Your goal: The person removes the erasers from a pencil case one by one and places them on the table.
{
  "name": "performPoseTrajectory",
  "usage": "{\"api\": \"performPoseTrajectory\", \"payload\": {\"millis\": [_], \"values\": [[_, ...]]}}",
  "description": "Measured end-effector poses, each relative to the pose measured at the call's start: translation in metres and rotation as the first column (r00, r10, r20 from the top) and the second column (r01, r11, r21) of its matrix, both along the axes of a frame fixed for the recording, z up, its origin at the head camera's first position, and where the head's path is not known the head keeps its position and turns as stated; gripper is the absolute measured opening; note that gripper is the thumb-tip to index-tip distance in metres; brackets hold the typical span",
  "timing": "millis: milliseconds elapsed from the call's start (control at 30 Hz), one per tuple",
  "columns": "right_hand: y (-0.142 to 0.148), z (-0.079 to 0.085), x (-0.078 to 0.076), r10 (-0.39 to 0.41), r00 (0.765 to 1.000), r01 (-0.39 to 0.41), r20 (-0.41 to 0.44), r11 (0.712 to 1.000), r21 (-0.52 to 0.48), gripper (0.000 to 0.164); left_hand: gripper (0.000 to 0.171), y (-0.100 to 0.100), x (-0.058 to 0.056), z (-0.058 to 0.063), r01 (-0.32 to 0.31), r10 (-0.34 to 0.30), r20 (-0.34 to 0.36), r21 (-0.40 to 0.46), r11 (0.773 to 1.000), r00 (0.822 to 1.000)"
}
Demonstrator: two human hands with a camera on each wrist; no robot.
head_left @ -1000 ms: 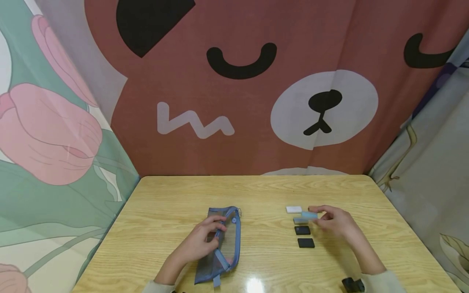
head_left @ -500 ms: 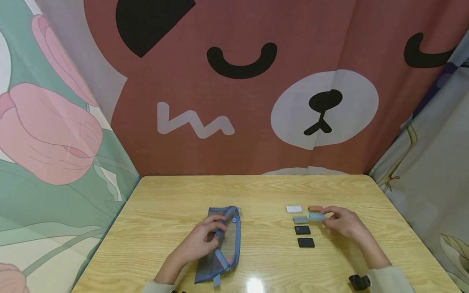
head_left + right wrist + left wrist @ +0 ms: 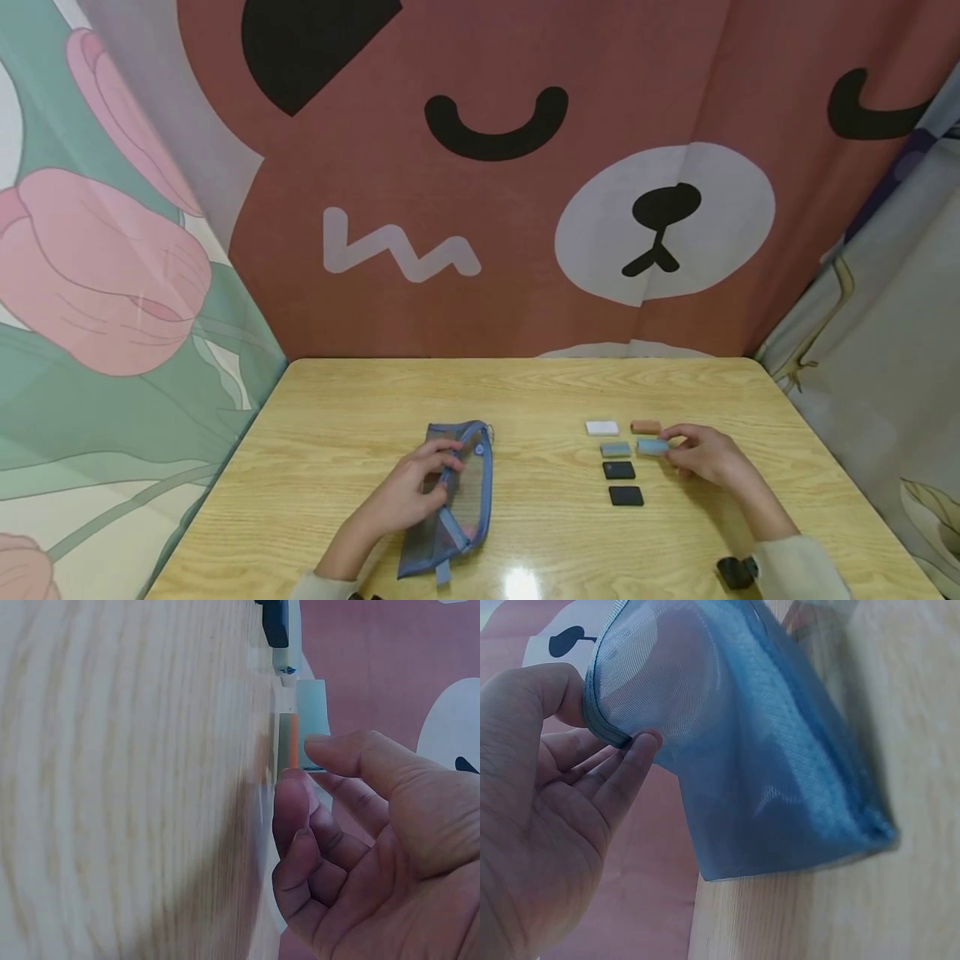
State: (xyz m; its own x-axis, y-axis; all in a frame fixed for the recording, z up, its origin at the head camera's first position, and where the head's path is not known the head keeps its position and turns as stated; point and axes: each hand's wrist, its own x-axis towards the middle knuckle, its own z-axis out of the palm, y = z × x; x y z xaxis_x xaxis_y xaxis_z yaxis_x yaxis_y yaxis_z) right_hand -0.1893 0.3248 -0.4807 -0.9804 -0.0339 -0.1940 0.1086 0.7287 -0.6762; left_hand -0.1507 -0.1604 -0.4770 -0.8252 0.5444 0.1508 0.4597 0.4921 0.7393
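Observation:
In the head view, my left hand [image 3: 422, 490] pinches the zipped edge of a blue mesh zipper pouch [image 3: 480, 492], its mouth held apart. The left wrist view shows the pouch's see-through mesh [image 3: 735, 817] slanting down to the table. On the right, my right hand [image 3: 708, 457] pinches one end of a light blue eraser-like block [image 3: 651, 447] between thumb and finger, at table level. In the right wrist view the thumb lies on that light blue block [image 3: 313, 712]. An orange-brown block [image 3: 646, 427] sits just beyond it.
Left of the held block lie a white block [image 3: 602, 428] and a grey-blue block [image 3: 616, 450]. Two black blocks, a farther one [image 3: 618, 471] and a nearer one [image 3: 626, 496], continue that column. Curtains stand behind the wooden table [image 3: 337, 417].
My right hand has shifted right with the light blue block and lowered it beside the grey-blue one, uncovering the orange-brown block. The left hand and pouch stay put.

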Motion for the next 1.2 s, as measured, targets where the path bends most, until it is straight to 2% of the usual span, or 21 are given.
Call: {"api": "performPoseTrajectory", "payload": {"millis": [467,800,1200], "values": [[0.0019,-0.0070,-0.0060,-0.001,1.000,0.001,0.021,1.000,0.004,0.035,0.033,-0.0007,0.0007,-0.0031,-0.006,0.006,-0.003,-0.002,1.000,1.000],[0.0020,-0.0065,-0.0068,0.006,1.000,-0.005,-0.011,1.000,0.008,0.033,0.033,-0.0007,0.0001,-0.0041,-0.002,0.002,-0.002,0.007,1.000,1.000],[0.0028,-0.0068,-0.0084,-0.007,1.000,0.007,0.002,0.999,0.035,0.035,0.033,-0.0004,-0.0003,-0.0003,-0.008,0.008,-0.002,-0.007,1.000,1.000]]}}
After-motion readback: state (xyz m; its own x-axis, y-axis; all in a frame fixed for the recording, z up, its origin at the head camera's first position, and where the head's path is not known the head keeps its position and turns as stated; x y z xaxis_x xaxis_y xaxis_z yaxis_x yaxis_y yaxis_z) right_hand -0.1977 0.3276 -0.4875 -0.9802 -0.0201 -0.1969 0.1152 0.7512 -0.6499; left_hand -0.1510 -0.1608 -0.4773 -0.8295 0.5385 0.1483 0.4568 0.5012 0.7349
